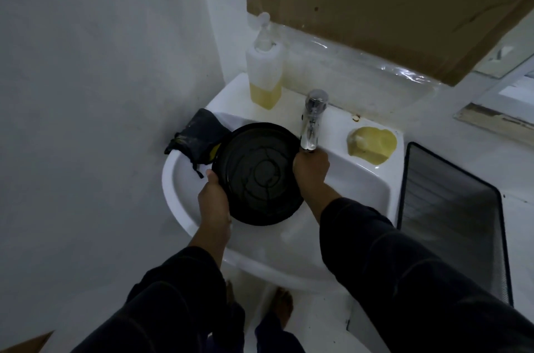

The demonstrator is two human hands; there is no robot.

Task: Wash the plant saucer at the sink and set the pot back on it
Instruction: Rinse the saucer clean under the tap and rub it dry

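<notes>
The round black plant saucer [257, 173] is held over the white sink [361, 179], its ribbed inner face turned up toward me. My left hand [213, 202] grips its left rim, thumb on the edge. My right hand [310, 166] grips the right rim just under the chrome tap [312, 121]. Whether water is running I cannot tell. The pot is not in view.
A dark cloth [193, 136] hangs over the sink's left rim. A soap dispenser with yellow liquid [264, 72] stands at the back left, a yellow soap bar [371, 143] on the right ledge. A black mesh bin [450, 222] stands right of the sink. Cardboard [390, 0] hangs above.
</notes>
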